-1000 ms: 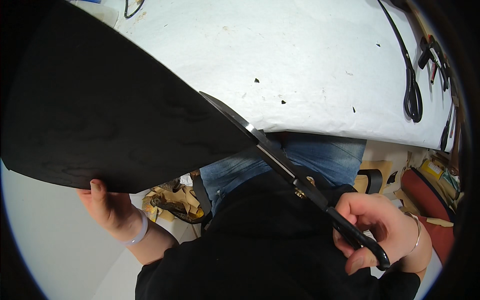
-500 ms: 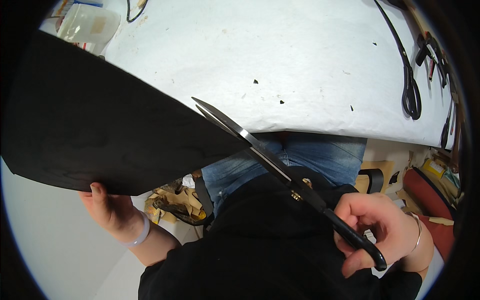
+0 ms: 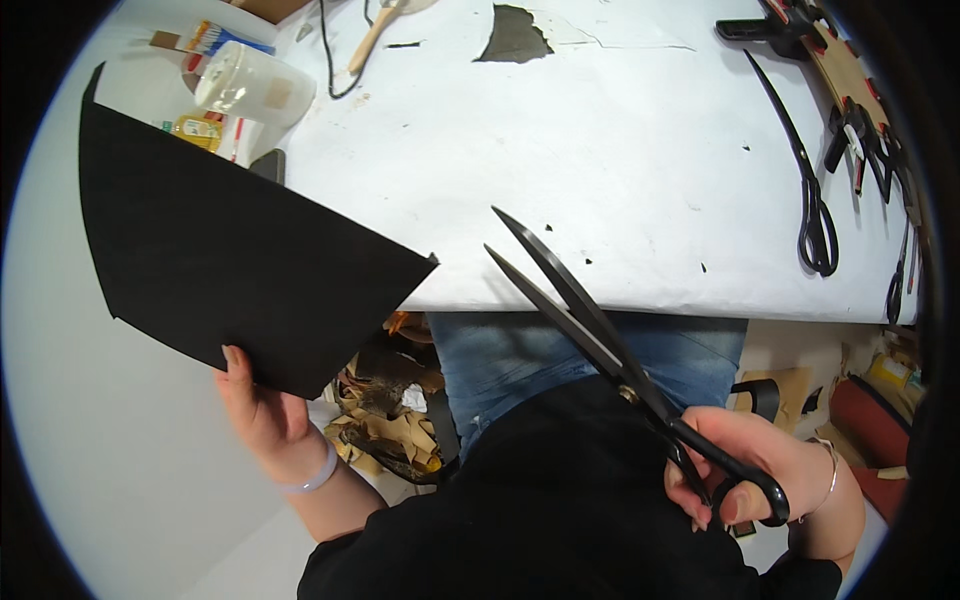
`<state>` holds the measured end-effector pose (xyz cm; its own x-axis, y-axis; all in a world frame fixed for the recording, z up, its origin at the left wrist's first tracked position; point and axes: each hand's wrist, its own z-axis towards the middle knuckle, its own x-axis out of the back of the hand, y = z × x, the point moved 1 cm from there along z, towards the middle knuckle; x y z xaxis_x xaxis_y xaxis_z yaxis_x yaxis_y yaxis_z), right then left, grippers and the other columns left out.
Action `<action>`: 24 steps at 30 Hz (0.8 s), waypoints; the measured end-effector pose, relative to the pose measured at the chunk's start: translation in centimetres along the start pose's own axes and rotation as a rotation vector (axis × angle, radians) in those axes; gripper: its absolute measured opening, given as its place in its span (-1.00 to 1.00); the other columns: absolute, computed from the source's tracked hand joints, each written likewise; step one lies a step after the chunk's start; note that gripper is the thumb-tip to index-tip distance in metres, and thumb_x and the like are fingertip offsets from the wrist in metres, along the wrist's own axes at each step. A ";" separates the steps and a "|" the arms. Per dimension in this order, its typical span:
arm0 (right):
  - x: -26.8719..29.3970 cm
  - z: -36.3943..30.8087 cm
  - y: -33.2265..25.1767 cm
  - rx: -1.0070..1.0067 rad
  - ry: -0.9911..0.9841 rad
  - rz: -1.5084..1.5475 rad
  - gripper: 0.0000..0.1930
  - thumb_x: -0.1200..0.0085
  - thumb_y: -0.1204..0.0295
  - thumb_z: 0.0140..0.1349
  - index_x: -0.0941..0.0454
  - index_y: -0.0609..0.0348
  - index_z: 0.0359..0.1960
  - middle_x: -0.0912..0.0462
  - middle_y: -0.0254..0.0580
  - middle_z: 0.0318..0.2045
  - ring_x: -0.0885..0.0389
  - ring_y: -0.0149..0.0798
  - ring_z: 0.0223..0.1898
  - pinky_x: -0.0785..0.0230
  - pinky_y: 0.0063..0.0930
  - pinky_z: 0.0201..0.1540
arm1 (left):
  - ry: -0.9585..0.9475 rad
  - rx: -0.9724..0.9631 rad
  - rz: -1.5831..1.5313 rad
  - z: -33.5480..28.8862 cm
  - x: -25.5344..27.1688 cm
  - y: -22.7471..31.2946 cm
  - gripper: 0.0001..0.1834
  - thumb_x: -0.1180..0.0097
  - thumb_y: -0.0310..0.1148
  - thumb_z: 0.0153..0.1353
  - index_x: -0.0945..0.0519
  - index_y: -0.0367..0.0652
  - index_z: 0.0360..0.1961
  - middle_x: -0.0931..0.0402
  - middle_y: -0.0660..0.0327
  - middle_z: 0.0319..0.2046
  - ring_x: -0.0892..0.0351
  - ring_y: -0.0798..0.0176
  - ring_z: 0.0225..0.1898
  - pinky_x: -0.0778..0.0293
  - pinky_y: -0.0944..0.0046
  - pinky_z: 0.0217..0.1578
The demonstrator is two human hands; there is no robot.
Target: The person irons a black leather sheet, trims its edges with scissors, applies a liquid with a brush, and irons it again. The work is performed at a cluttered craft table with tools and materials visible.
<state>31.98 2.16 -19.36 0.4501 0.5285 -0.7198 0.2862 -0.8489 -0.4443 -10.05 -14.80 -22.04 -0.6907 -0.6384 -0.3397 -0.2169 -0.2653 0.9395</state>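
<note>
My left hand [image 3: 265,415] grips the lower edge of a black sheet [image 3: 235,240], thumb on top and fingers behind it. The stiff sheet is held up in the air at the left, one pointed corner reaching over the table's near edge. Large black-handled scissors [image 3: 600,340] are in my right hand [image 3: 750,465], its thumb and fingers through the loops. Their blades stand apart, points toward the table, with nothing between them. A gap separates the blade tips from the sheet's corner, where a tiny dark scrap [image 3: 434,260] clings.
The white-covered table [image 3: 640,150] bears several small black scraps. A second pair of scissors [image 3: 815,215] lies at its right, beside black clamps [image 3: 770,30]. A translucent jar [image 3: 255,85], a phone [image 3: 268,166] and a dark torn piece [image 3: 513,35] lie farther back. A scrap-filled bin [image 3: 390,400] stands below.
The scissors' blades have spread and come away from the sheet. My left hand has tilted and drawn the sheet's corner leftward. My view has shifted, showing more of the table's far side.
</note>
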 end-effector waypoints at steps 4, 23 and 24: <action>0.1 0.0 0.2 0.013 -0.030 0.014 -0.55 -0.40 0.32 0.21 -0.34 0.23 -0.10 -0.52 -0.31 -0.32 -0.42 -0.54 -0.35 -0.31 -0.67 -0.28 | 0.011 -0.002 0.035 -0.1 -1.0 0.0 -0.51 -0.02 -0.30 0.47 -0.35 -0.27 0.34 -0.39 0.01 0.31 -0.40 0.00 0.31 -0.35 -0.13 0.32; -1.3 3.9 -2.3 0.653 0.599 -0.733 -0.46 -0.52 0.30 0.03 -0.35 0.22 -0.17 -0.54 -0.23 -0.39 -0.51 -0.48 -0.35 -0.40 -0.60 -0.24 | -0.126 0.524 -0.688 -0.3 -9.4 -1.6 -0.57 0.11 -0.19 0.53 -0.46 -0.28 0.23 -0.56 -0.03 0.16 -0.65 -0.02 0.08 -0.69 -0.01 -0.03; -1.3 3.8 -2.7 0.687 0.795 -1.007 -0.31 -0.56 0.10 -0.10 -0.38 0.24 -0.12 -0.59 -0.22 -0.33 -0.56 -0.37 -0.39 -0.46 -0.48 -0.30 | 0.125 0.479 -0.597 -0.3 -10.2 -0.9 -0.61 0.11 -0.17 0.52 -0.54 -0.24 0.12 -0.65 0.00 0.02 -0.75 -0.03 -0.14 -0.76 0.04 -0.28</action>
<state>27.40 3.81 -19.26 0.7128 0.5598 0.4226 0.4065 0.1612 -0.8993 -2.58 -8.30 -19.41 -0.2856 -0.5700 -0.7704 -0.8225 -0.2668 0.5023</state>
